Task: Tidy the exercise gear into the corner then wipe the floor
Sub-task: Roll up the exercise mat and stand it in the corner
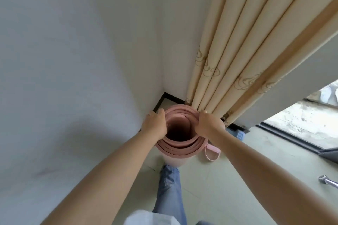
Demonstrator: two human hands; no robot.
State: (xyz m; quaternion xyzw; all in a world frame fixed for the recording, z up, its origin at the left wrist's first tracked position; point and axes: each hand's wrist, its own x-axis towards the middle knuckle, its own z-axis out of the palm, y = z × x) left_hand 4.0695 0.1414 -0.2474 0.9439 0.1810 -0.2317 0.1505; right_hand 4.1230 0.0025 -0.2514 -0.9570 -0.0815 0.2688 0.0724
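Near the corner, both hands [180, 126] grip an upright, unlabelled pink mat [175, 149].

Pale tiled floor [228, 179] bears the upright pink rolled mat [176, 149], strap [212, 152] beside it.

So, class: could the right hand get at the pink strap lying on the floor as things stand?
Probably not yet: the right hand grips the rolled mat, though the strap lies uncovered just below it.
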